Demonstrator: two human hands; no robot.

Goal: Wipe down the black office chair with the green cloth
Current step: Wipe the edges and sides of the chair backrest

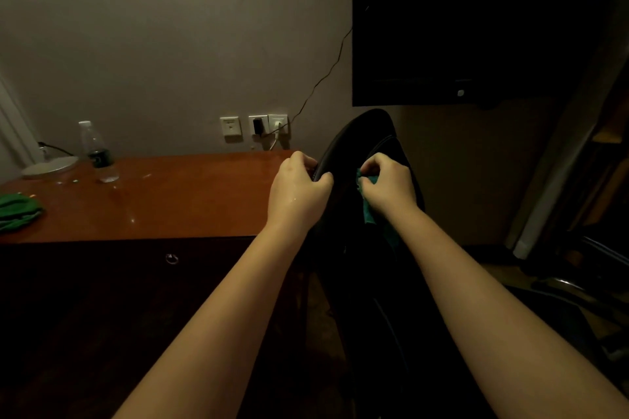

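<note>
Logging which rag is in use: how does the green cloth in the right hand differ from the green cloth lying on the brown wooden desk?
The held green cloth is gripped by the right hand and hangs against the black office chair; the desk green cloth lies untouched, bunched, on the brown wooden desk. The held green cloth looks teal; the desk green cloth, plain green. Both are soft fabric.
</note>
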